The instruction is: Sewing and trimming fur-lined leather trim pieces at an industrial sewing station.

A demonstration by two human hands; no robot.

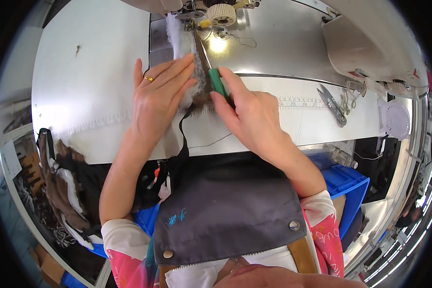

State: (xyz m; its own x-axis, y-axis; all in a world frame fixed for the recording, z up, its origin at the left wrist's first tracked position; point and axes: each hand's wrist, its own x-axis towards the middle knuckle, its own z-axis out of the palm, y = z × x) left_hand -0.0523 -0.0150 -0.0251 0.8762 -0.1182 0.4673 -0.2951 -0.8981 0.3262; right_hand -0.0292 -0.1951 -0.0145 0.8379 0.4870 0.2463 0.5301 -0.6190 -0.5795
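A strip of white and brown fur fabric (180,38) lies under the presser foot (189,23) of a sewing machine and runs back toward me. My left hand (158,98), with a ring on one finger, rests flat on it, fingers stretched out. In my right hand (254,110) is a green-handled awl (216,81), gripped between thumb and fingers. Its thin metal shaft reaches along the fabric's right edge to near the foot. A black strap (182,139) hangs from the fabric's near end over the table edge.
Metal snips (332,105) and small metal parts (349,98) lie on the white table (91,62) at right, beside a round white disc (397,119). Blue bins (345,180) stand below. Brown and white fur pieces (62,182) hang at left. The machine body (353,48) overhangs the right.
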